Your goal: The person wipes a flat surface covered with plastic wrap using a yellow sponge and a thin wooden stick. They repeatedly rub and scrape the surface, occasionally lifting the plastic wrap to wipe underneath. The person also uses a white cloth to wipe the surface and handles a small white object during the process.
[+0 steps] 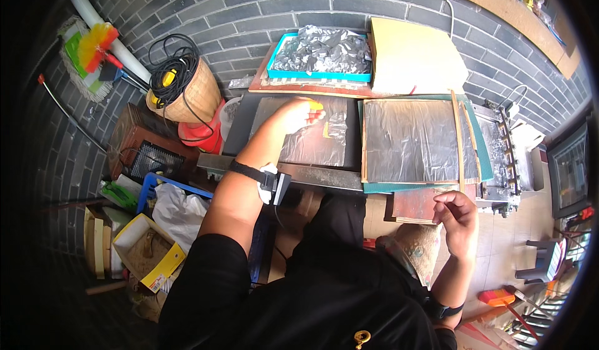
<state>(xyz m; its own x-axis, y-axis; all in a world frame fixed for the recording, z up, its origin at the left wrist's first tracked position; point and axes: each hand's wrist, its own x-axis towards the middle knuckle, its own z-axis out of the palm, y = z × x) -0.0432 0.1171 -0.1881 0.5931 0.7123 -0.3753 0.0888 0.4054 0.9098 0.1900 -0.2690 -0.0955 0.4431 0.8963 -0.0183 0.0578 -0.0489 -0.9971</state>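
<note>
My left hand (298,114) is over a dark, wrinkled foil-like sheet (295,146) on the black work surface (243,116). Its fingers close around a small yellow-orange piece (316,105). A yellow streak (326,130) shows on the sheet below; whether it is a reflection or an object is unclear. To the right, a stack of similar grey sheets (412,139) lies on a green cutting mat (398,187). A thin wooden strip (457,139) runs along the stack's right side. Just below the strip's near end is my right hand (457,221), fingers curled; its grip is unclear.
A blue tray (318,75) of crumpled foil scraps (323,52) stands at the back beside yellowish sheets (416,55). Metal machinery (500,158) borders the right side. At left are a basket with black cable (180,73), a blue crate (149,186) and a yellow box (147,247).
</note>
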